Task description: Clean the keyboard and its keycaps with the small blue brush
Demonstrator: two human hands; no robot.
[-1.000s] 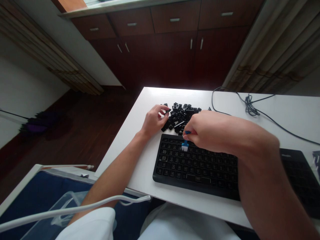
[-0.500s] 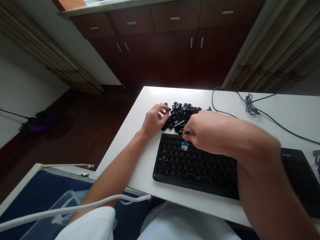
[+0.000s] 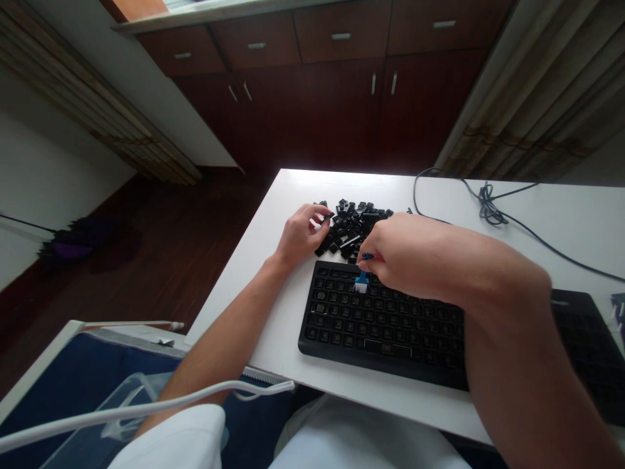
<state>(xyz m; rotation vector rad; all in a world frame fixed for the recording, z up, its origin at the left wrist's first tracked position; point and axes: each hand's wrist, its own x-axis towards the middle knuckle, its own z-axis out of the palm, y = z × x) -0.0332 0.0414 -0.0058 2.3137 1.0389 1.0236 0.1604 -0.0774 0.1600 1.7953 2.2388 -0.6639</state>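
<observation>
A black keyboard (image 3: 385, 326) with its keycaps off lies on the white table, sockets showing in rows. My right hand (image 3: 405, 254) pinches a small blue brush (image 3: 362, 283), its pale bristles down on the keyboard's upper left part. Behind the keyboard is a heap of loose black keycaps (image 3: 356, 225). At the heap's left edge, my left hand (image 3: 305, 229) holds a dark keycap (image 3: 329, 216) between thumb and fingertips. My right forearm hides part of the keyboard's right side.
A black cable (image 3: 488, 203) with a tied bundle runs across the back right of the white table (image 3: 263, 286). A white cord or tube (image 3: 146, 410) crosses over a blue-lined bin at lower left. Dark red cabinets (image 3: 312, 117) stand behind.
My right hand and the brush have shifted very slightly, with the bristles still at the keyboard's upper left. My left hand stays where it was.
</observation>
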